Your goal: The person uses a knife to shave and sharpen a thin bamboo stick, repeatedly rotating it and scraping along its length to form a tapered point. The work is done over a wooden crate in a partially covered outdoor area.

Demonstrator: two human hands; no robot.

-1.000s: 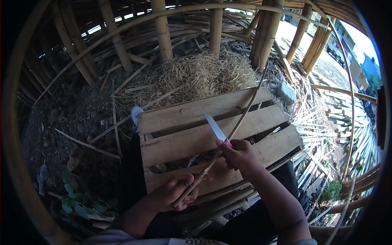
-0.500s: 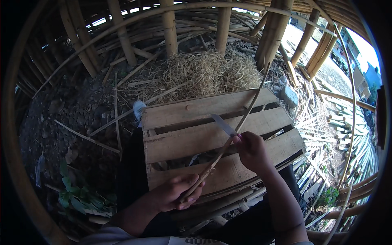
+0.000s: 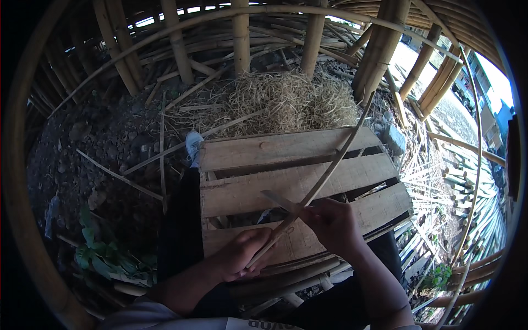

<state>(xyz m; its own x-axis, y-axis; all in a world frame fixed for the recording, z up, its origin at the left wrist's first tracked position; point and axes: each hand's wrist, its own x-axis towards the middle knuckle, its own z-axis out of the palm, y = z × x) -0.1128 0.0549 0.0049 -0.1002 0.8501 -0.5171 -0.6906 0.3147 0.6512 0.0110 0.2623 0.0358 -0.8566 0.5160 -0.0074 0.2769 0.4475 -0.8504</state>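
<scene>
My left hand (image 3: 246, 252) is closed around the lower end of a long bamboo strip (image 3: 324, 179). The strip slants up and away to the right, over a slatted wooden crate (image 3: 247, 191). In my right hand (image 3: 331, 221) is a knife, gripped near the strip's lower half. Its flat blade (image 3: 279, 200) points to the left and meets the strip beside my fingers; the handle is hidden in my grip. A small curl of shaving (image 3: 290, 230) stands on the strip between my two hands.
Past the crate lies a heap of pale shavings (image 3: 291, 104). Upright bamboo posts (image 3: 241, 41) stand behind it. Many cut bamboo poles (image 3: 478, 209) lie at the right. A leafy plant (image 3: 104, 253) and loose strips (image 3: 118, 174) are on the ground at the left.
My right hand has drawn the knife down the strip toward my left hand, and the blade has tilted flatter. My left hand still grips the strip's lower end. The view has shifted slightly.
</scene>
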